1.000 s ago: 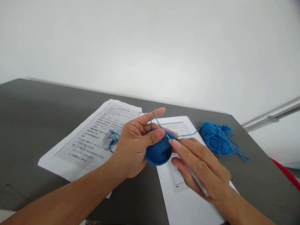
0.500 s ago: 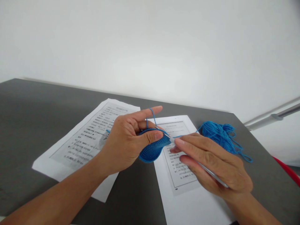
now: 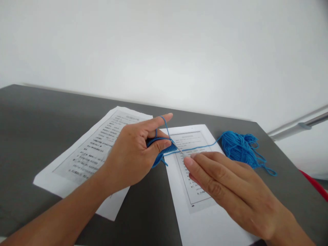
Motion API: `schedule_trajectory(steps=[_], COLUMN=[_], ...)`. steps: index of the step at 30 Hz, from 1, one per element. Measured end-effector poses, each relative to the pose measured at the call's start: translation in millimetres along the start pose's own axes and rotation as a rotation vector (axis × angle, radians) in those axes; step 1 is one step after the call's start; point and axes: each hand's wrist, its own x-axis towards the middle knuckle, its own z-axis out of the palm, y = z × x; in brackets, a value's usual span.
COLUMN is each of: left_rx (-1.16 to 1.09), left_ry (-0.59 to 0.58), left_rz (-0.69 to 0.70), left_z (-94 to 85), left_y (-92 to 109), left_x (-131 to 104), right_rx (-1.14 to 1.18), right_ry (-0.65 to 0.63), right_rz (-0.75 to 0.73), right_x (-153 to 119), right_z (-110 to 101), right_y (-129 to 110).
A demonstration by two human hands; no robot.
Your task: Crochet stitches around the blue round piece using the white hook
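Observation:
My left hand [image 3: 138,147] pinches a piece of blue crochet work [image 3: 164,149] between thumb and fingers, its index finger stretched out with a strand of blue yarn [image 3: 167,128] looped over it. My right hand [image 3: 228,184] grips a thin crochet hook [image 3: 178,149], whose tip meets the upper edge of the crochet work near my left thumb. Most of the hook's handle is hidden by the right hand. From the work, a yarn strand runs rightward to the loose bundle of blue yarn [image 3: 237,148].
Two printed sheets lie on the dark grey table [image 3: 51,106]: the left sheet [image 3: 77,153] under my left arm, the right sheet [image 3: 187,205] beneath my right hand. Behind the table rises a white wall [image 3: 153,51]. A metal tube [image 3: 292,131] and something red [image 3: 314,184] are at the right.
My right hand has turned palm-down and shifted slightly right and lower, covering the hook's handle. The crochet work has tilted and shows less of its round face. The left hand moved slightly left.

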Motion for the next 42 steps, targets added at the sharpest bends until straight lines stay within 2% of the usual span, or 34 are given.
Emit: schedule_trajectory(steps=[4,8,13,19,26,30,32,34,39,42], left_rx=[0.037,-0.004,-0.129,-0.174,-0.24,-0.253,-0.243,-0.211,-0.045,-0.002], left_ry=[-0.018,-0.05,-0.116,-0.203,-0.282,-0.299,-0.303,-0.285,-0.188,-0.206], left_rz=[0.038,0.039,-0.048,-0.056,-0.033,0.006,0.001,-0.012,0.041,0.066], left_z=[-1.2,-0.9,6.4,12.1,8.5,8.5,8.3,8.4,10.2,9.7], left_y=[0,0,-1,-1,-9,-12,-10,-6,-1,-4], left_x=[0,0,-1,-3,-3,-3,-2,-2,-3,-2], right_rx=[0.004,0.12,0.444,0.599,0.982,1.079,1.05,0.913,0.221,0.075], right_ry=[-0.008,0.101,0.282,0.355,0.455,0.505,0.527,0.504,0.218,0.146], right_rz=[-0.028,0.146,0.342,0.368,0.607,0.708,0.724,0.662,0.284,0.222], right_x=[-3,-6,-5,0,-5,-7,-6,-5,-1,-2], right_z=[-1,4,17,26,28,34,35,32,14,7], right_y=[-1,1,6,3,-2,-5,-6,-6,-12,-16])
